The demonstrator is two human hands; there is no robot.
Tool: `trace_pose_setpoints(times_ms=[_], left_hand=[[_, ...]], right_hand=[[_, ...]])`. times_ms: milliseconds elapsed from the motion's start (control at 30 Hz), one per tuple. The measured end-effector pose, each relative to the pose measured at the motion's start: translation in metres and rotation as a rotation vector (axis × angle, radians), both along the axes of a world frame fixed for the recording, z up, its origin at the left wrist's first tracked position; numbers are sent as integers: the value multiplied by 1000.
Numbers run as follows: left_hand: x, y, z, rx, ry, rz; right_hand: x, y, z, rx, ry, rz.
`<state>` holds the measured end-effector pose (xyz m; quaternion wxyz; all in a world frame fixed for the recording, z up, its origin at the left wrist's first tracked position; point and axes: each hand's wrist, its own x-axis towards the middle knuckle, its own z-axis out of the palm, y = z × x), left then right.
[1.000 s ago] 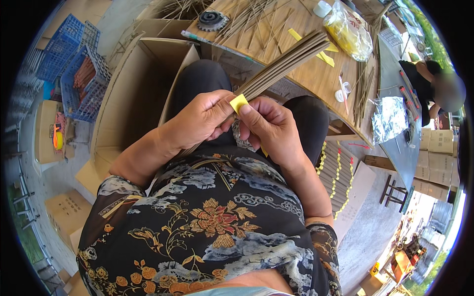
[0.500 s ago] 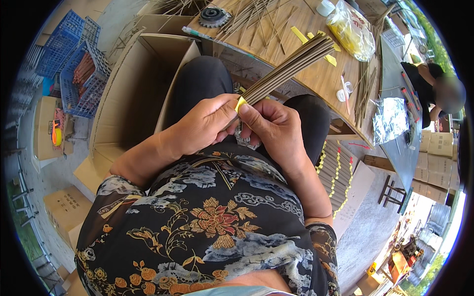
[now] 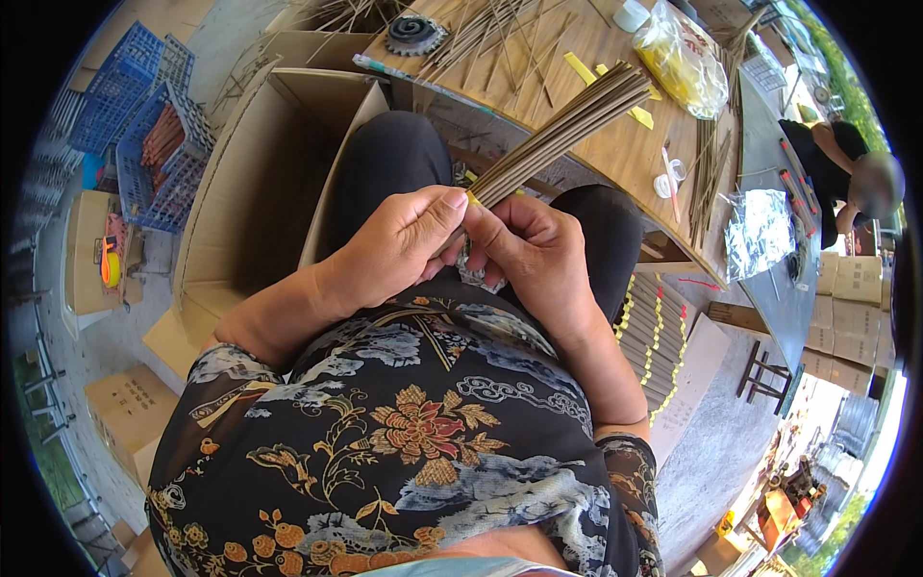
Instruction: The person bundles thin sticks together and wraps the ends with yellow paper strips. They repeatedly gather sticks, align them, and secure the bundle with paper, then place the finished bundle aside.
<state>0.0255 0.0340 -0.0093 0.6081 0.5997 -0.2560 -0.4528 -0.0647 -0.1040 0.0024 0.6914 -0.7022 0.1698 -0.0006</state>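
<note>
Above my lap, both hands hold a bundle of thin brown incense sticks (image 3: 567, 130) that slants up toward the table on the right. My left hand (image 3: 399, 245) is closed round its lower end, the thumb pressed against it. Thumb and fingers of my right hand (image 3: 538, 255) pinch the same end from the other side. A sliver of yellow paper strip (image 3: 471, 196) shows between the two thumbs; the rest of it is hidden by my fingers. The sticks' upper ends are loose and spread slightly.
On the wooden table (image 3: 596, 163) lie loose sticks, yellow strips (image 3: 580, 69), a dark spiral disc (image 3: 415, 36) and a clear bag (image 3: 685, 62). An open carton (image 3: 260, 183) stands left, near blue crates (image 3: 159, 154). Banded bundles (image 3: 654, 337) lie right. Another person (image 3: 835, 154) is at far right.
My left thumb has shifted onto the yellow strip, so less of it shows. The bundle is still in both hands, its upper ends slightly more spread.
</note>
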Motion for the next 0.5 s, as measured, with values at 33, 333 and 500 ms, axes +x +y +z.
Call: trace_pose_setpoints(times_ms=[33, 333, 500], left_hand=[[0, 0, 0, -4, 37, 4], [3, 0, 3, -33, 223, -28], [0, -1, 3, -21, 173, 12]], right_hand=[[0, -1, 0, 16, 0, 7], [-1, -11, -13, 67, -84, 63], [5, -12, -31, 90, -299, 6]])
